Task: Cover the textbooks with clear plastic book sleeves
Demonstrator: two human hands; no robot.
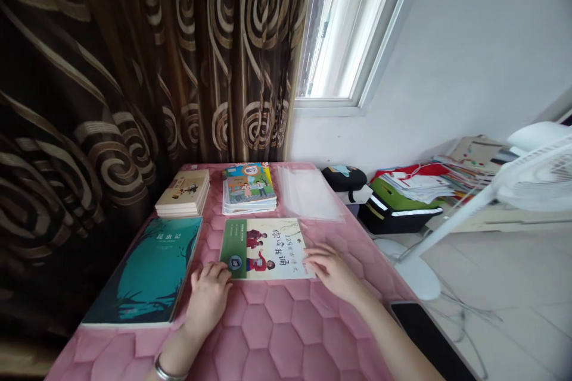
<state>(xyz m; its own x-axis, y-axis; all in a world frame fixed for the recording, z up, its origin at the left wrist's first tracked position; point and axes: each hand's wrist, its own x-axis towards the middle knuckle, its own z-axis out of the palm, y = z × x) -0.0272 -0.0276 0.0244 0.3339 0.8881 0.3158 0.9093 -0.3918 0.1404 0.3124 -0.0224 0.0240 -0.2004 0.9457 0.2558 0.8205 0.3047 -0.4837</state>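
Observation:
A picture-covered book (pixel 286 250) with a green strip and Chinese characters lies flat on the pink quilted cover, turned sideways to me. My left hand (pixel 209 290) has its fingers curled at the book's lower left corner. At the right edge, my right hand (pixel 333 271) holds the book between its fingertips and thumb. Left of my left hand lies a large teal book (pixel 152 271). Behind the picture-covered book sit a stack of colourful textbooks (pixel 249 187) and a pile of clear plastic sheets (pixel 308 193).
A stack of tan books (pixel 183 191) stands at the back left. A dark phone-like slab (pixel 429 339) lies on the right edge of the pink cover (pixel 277 333). Beyond it are a white fan (pixel 451 217), a green-and-black bag (pixel 397 205) and papers. A patterned curtain (pixel 201 59) hangs behind.

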